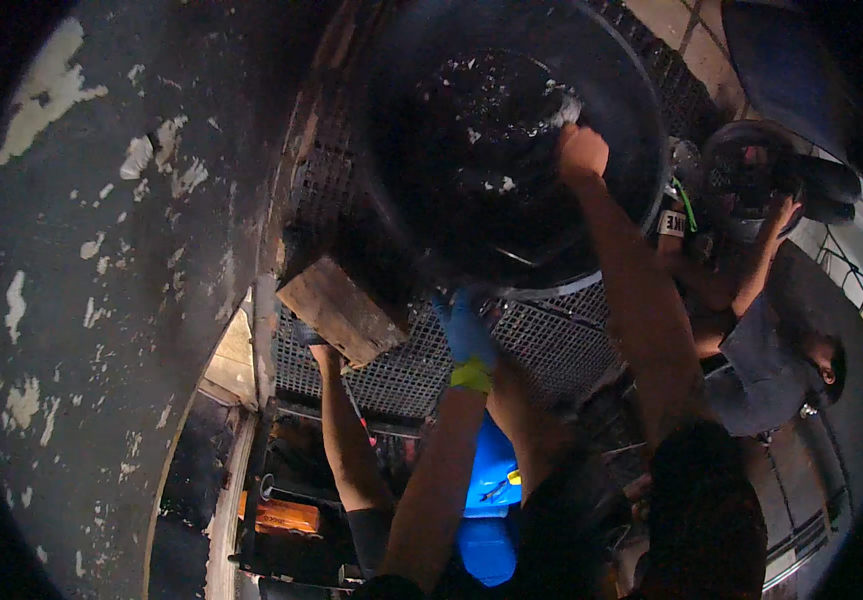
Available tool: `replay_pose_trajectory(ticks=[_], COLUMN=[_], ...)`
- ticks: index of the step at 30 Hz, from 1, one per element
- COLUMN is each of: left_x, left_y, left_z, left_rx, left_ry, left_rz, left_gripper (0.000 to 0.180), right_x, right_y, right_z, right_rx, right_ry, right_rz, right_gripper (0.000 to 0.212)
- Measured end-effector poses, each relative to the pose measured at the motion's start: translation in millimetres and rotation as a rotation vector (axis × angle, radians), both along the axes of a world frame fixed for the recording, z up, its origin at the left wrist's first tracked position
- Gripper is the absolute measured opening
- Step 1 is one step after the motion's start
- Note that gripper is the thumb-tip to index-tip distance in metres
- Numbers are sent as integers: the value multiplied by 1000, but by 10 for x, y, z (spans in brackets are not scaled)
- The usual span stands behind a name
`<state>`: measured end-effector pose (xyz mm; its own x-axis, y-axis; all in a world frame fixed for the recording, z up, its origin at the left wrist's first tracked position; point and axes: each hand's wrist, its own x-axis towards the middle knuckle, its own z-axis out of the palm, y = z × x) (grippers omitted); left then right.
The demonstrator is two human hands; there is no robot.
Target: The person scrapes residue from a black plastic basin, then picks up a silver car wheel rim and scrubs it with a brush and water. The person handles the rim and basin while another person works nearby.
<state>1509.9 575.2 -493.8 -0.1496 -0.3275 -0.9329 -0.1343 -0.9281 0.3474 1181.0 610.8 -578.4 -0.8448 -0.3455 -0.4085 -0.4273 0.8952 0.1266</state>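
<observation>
A large round black tub takes up the upper middle, with scattered white bits and a dark, wet-looking inside. Deep in it, at the right inner side, is my right hand. Its bare fingers are curled into a fist beside a blurred whitish lump; whether they grip this lump is unclear. My left hand wears a blue glove with a yellow-green cuff. It is at the tub's near rim, fingers closing on the edge and partly hidden under it.
The tub stands on dark perforated matting. A wooden block lies left of my left hand. A dark panel with white stains fills the left. Below are a blue container and an orange box. At right, another person reaches to a round dark basket.
</observation>
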Motion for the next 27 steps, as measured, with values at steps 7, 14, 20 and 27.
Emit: replay_pose_trajectory(ticks=[7,14,20,27], left_x=[-417,328,260,168], left_y=[-323,-311,-992,-1399], left_z=[572,-252,-621,-644], left_rx=[149,-446,-124,114], left_ry=[-148,74,121,135], left_rz=[222,-435,-64,57], left_gripper=[42,47,22,51], right_x=[71,356,404,486], right_y=[-666,-873,-597,-469], right_z=[-191,-254,-362,305], right_rx=[-112,-465,-908,-563], right_ry=[88,26,-121,-9], right_rz=[-200,-468,-415,291], right_gripper=[31,31,23,26])
